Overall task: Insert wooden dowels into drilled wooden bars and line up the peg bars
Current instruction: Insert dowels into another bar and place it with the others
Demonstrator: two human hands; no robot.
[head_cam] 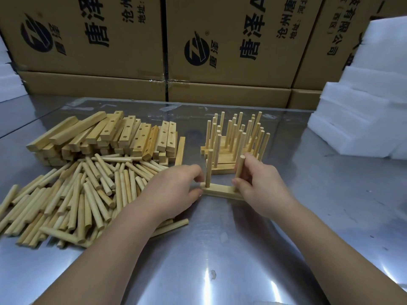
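Observation:
A drilled wooden bar [221, 190] lies flat on the metal table in front of me. One dowel [208, 168] stands upright in its left hole. My left hand [174, 191] pinches the bar's left end. My right hand [262, 183] grips a second upright dowel [240, 167] at the bar's right end; its lower end is hidden by my fingers. Behind the bar stand several finished peg bars [236, 139] side by side, dowels pointing up.
A heap of loose dowels [83, 194] covers the table's left side, with a stack of drilled bars [110, 137] behind it. Cardboard boxes [220, 51] wall off the back. White foam blocks [363, 111] are piled at the right.

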